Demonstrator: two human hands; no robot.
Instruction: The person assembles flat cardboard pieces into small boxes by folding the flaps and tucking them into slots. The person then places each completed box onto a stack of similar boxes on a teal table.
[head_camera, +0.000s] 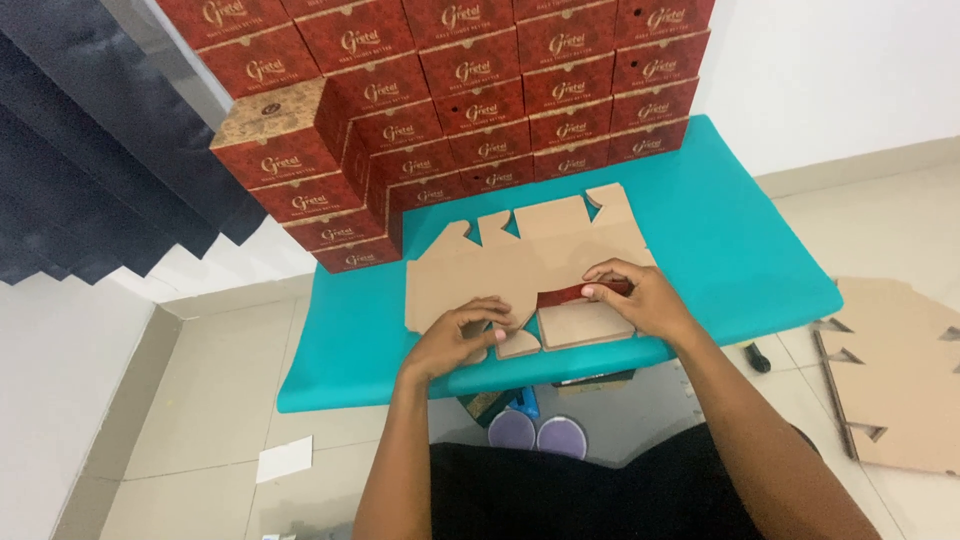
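Pressing a flat cardboard box blank (520, 270), left hand (458, 340) and right hand (645, 300) fold its flaps

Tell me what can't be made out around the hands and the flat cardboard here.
- Head view: left hand covers the flat cardboard box blank beneath its fingers.
- Right hand hides most of the folded red flap.
- The stack of red boxes is cut off by the top edge.
- Items under the teal table are partly hidden.

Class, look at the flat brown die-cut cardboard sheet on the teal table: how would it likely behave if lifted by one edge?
The flat brown die-cut cardboard sheet looks thin, so it is probably light. Its cut flaps and fold lines suggest it would bend at the creases rather than stay rigid. Lying flat under the left hand and right hand, it seems unlikely to roll.
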